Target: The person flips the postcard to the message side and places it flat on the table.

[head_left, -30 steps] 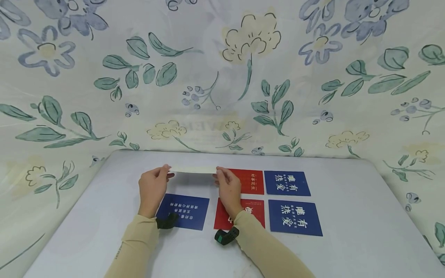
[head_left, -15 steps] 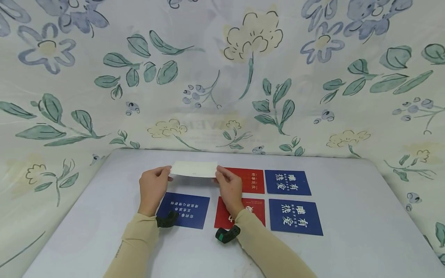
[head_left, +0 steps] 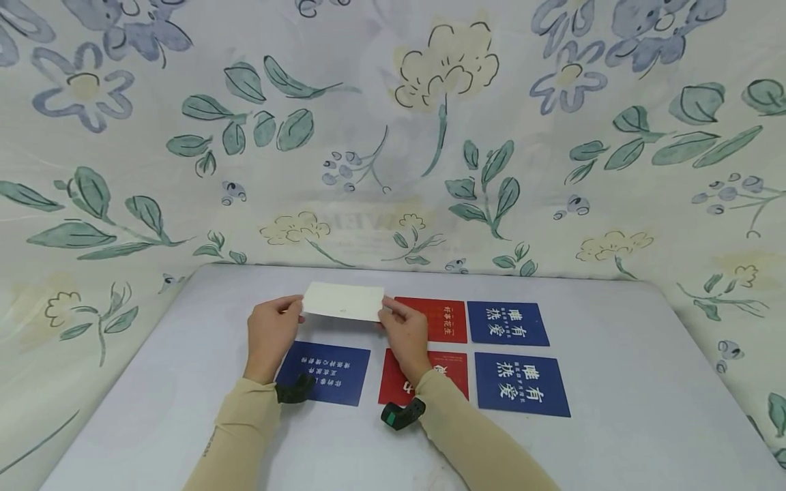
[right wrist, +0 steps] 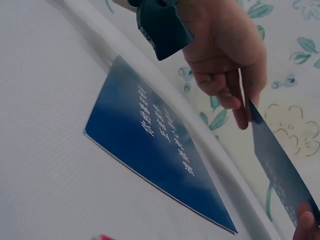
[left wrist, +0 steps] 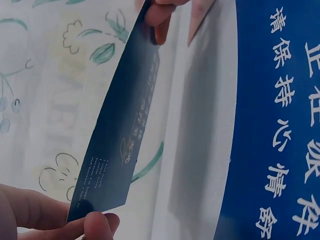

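Observation:
Between my two hands a postcard-like card is held above the table, its cream side up in the head view. Its underside, seen in the left wrist view, is dark blue with pale print. My left hand pinches the left short edge between thumb and fingers. The opposite edge is pinched by my right hand. Below and nearer to me lies a blue card with white characters, partly covered by the left wrist's black camera strap.
Two red cards lie on the white table, the nearer partly hidden by my right hand and sleeve. To their right are two matching blue cards, one behind the other. A floral cloth rises behind the table.
The held card has tilted from nearly edge-on until its cream face shows broadly, its near edge lower in view. Both hands keep their hold, almost in place. The cards on the table have not moved.

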`<state>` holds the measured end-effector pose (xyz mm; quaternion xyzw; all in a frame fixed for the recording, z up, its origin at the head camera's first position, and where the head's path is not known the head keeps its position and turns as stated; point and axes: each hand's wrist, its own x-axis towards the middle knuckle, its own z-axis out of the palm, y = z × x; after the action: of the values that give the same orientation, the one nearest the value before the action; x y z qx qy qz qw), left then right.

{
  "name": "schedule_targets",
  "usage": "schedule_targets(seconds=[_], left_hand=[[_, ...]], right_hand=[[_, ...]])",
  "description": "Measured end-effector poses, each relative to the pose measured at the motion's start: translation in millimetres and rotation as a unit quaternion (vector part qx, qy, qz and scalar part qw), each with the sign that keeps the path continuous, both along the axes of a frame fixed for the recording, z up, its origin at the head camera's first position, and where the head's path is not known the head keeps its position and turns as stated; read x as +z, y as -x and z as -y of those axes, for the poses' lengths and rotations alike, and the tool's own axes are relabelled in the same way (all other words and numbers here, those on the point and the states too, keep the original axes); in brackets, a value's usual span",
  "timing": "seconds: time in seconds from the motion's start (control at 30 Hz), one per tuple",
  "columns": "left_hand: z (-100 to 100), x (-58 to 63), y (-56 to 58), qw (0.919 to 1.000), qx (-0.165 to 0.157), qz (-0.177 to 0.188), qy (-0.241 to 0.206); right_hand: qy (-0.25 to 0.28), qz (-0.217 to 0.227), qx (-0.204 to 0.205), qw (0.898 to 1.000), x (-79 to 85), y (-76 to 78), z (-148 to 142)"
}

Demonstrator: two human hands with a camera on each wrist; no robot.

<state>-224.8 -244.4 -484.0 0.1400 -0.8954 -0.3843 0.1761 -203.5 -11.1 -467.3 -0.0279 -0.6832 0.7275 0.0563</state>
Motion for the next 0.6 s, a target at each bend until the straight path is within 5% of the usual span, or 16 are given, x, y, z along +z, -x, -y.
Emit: schedule_targets(seconds=[0.07, 0.23, 0.33, 0.47, 0.6], left_hand=[[-4, 6.0, -3.9, 1.0, 0.002, 0.003, 0.008], [-29, 57.4, -31.2, 0.9997, -0.008, 0.017, -0.019], [-37, 73.6, -40.8, 0.9995, -0.01, 0.016, -0.024], [-36, 69.8, -39.7, 0.9996, -0.007, 0.019, -0.019], [-28, 52.9, -29.7, 0.9993, -0.007, 0.033, -0.013]], right_hand=[[-0.005, -0.001, -0.001, 1.0, 0.6, -0.3, 0], [-0.025, -0.012, -0.003, 1.0, 0.0, -0.4, 0], [-0.034, -0.024, -0.004, 0.999, -0.8, -0.3, 0], [-0.027, -0.042, -0.008, 0.999, -1.8, 0.1, 1], [-0.023, -0.055, -0.021, 0.998, -1.7, 0.3, 1]])
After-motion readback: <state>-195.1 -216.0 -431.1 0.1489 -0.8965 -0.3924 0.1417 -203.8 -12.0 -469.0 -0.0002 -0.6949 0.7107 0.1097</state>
